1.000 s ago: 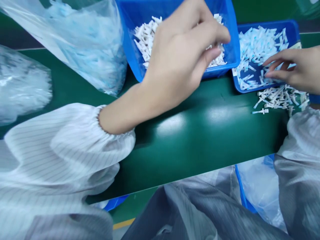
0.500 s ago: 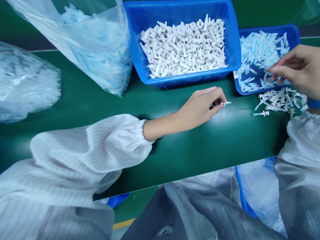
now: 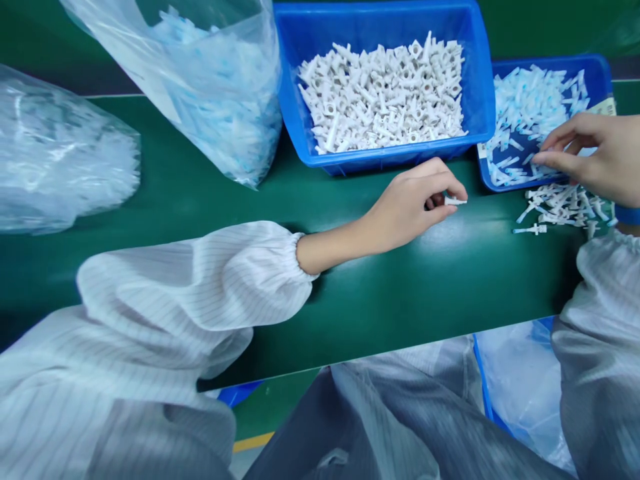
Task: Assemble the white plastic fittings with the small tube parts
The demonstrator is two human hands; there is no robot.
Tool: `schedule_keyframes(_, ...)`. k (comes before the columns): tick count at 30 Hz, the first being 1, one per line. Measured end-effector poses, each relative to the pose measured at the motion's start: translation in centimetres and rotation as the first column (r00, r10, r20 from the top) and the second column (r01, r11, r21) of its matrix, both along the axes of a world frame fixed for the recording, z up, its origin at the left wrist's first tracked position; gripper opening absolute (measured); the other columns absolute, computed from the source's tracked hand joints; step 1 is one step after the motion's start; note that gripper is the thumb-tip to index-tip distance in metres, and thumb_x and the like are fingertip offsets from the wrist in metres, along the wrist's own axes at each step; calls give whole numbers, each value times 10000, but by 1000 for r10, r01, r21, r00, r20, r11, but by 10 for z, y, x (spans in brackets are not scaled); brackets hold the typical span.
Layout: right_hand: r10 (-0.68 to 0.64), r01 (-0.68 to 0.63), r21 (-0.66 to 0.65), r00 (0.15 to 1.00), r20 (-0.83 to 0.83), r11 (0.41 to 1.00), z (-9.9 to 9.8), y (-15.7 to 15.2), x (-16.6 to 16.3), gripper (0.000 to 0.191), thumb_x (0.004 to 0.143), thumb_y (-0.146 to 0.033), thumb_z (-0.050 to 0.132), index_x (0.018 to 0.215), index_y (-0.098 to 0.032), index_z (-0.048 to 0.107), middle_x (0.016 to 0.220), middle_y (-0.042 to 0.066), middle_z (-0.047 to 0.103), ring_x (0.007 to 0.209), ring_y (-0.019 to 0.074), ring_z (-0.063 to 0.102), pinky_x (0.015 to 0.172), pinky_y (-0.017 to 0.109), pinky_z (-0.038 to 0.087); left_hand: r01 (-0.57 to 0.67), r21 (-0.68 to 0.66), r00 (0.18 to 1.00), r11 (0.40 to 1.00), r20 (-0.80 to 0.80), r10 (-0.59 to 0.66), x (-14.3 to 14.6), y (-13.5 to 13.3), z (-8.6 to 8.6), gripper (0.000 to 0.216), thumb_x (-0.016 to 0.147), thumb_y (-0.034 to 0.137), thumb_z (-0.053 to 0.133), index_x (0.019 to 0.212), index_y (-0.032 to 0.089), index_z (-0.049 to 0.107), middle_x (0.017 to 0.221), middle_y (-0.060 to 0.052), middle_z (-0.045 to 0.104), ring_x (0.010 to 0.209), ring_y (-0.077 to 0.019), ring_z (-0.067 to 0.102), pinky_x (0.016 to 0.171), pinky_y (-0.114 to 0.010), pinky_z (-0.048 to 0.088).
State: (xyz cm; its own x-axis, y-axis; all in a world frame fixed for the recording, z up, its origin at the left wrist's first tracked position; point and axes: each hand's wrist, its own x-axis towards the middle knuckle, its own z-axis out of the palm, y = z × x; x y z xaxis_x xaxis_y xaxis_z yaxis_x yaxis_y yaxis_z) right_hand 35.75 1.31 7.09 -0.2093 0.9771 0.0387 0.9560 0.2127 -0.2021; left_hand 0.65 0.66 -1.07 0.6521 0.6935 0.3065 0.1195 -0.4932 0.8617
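Holds a white connector (image 3: 455, 201) in the left hand (image 3: 410, 203), apparently picks out blue-tipped tubes (image 3: 529, 100) with the narrowed right hand (image 3: 603, 155) (cannot tell if loaded), and probably needs precise pinching next.

Stretches out the left arm (image 3: 200, 283) with a nearly straight wrist (image 3: 320, 252) and pinches with the left hand (image 3: 407, 207); curves the fingers (image 3: 570, 130) of the right hand (image 3: 607, 157).

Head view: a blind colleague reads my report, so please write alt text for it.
A left hand pinches a small white part over a green table, while the right hand is at a shallow blue tray of pale pieces. A deeper blue bin of white pieces stands between the tray and two filled clear bags.
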Motion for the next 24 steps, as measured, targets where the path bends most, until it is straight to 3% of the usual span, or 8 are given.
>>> schedule_keyframes(4, 30, -30, 29, 1000, -2, 999, -2, 1, -3, 459, 1120, -675, 764, 1028, -233, 848, 1018, 85, 858, 957, 223, 798, 882, 388, 565, -16, -59, 999, 998, 41, 19, 2, 0, 0, 145, 1033, 81, 709, 1072, 193, 793, 1187, -40, 779, 933, -124, 736, 904, -277, 628)
schedule_keyframes(7, 125, -111, 95, 978, -169, 989, 3, -9, -26, 538, 1121, -739, 722, 964, -239, 841, 1015, 96, 853, 957, 229, 813, 766, 381, 577, -39, -109, 998, 993, 52, 45, 3, 0, 2, 115, 1004, 77, 753, 1021, 190, 748, 1125, -19, 766, 939, -126, 747, 925, -277, 634)
schedule_keyframes(10, 382, -326, 210, 856, -349, 922, 9, -23, -56, 423, 1149, -615, 742, 909, -274, 815, 1024, 44, 867, 939, 223, 837, 796, 403, 636, -64, -131, 998, 989, 10, 66, 5, -1, 5, 105, 1018, 133, 806, 1010, 192, 719, 1108, -18, 769, 926, -141, 749, 916, -296, 633)
schedule_keyframes(12, 520, -480, 203, 758, -392, 853, 10, -32, -72, 299, 1172, -493, 741, 964, -294, 823, 1099, -10, 890, 931, 180, 853, 837, 347, 665, -78, -101, 996, 992, -45, 74, 5, -2, 6, 123, 1033, 173, 837, 1010, 193, 718, 1111, -24, 776, 929, -158, 743, 907, -311, 620)
schedule_keyframes(14, 575, -562, 167, 709, -407, 810, 9, -36, -84, 228, 1182, -435, 734, 1029, -305, 841, 1080, -37, 896, 870, 146, 851, 795, 284, 657, -91, -36, 989, 995, -118, 86, 5, -4, 7, 133, 1046, 200, 853, 1013, 195, 724, 1127, -35, 781, 972, -183, 741, 920, -329, 599)
schedule_keyframes(16, 554, -549, 152, 710, -434, 822, 6, -38, -91, 196, 1165, -437, 764, 1058, -302, 857, 951, -36, 882, 754, 140, 827, 714, 264, 636, -95, 42, 974, 995, -202, 102, 4, -5, 7, 128, 1063, 225, 848, 1021, 194, 731, 1154, -54, 785, 1053, -222, 741, 961, -359, 573)
schedule_keyframes(21, 297, -343, 28, 767, -569, 939, 1, -38, -95, 331, 994, -562, 951, 922, -285, 783, 721, -34, 787, 532, 169, 725, 534, 307, 593, -71, 159, 936, 985, -331, 121, 4, -8, 7, 112, 1093, 244, 814, 1027, 191, 740, 1190, -104, 773, 1140, -291, 711, 983, -407, 502)
schedule_keyframes(24, 346, -387, 41, 766, -542, 921, -6, -35, -95, 354, 1017, -571, 926, 931, -276, 752, 663, -44, 751, 513, 167, 699, 518, 316, 543, -67, 176, 932, 982, -340, 125, 4, -9, 9, 105, 1099, 238, 806, 1036, 191, 736, 1204, -109, 762, 1138, -290, 696, 977, -400, 475)
